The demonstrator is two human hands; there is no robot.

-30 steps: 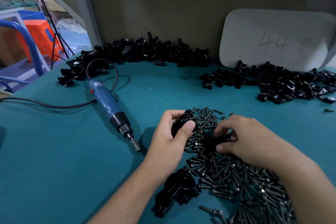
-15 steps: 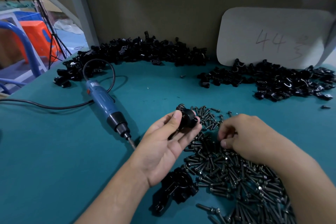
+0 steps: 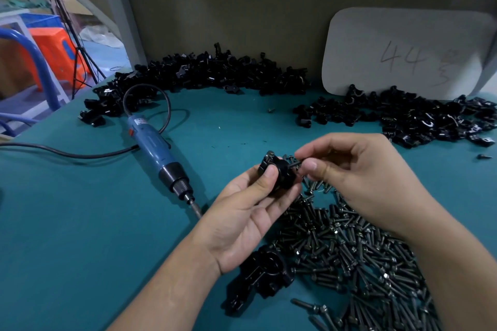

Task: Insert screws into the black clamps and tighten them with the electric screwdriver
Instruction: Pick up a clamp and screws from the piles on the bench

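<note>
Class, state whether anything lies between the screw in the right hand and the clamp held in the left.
Nothing visible does. The right hand pinches the screw, its tip at the side of the black clamp that the left hand holds.

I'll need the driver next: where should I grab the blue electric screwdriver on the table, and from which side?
Probably the blue barrel of the electric screwdriver, just behind the black collar, coming down from above with fingers across it. It lies flat with the bit pointing towards you and the cord trailing off its far end, so the mid-body is the free part.
</note>
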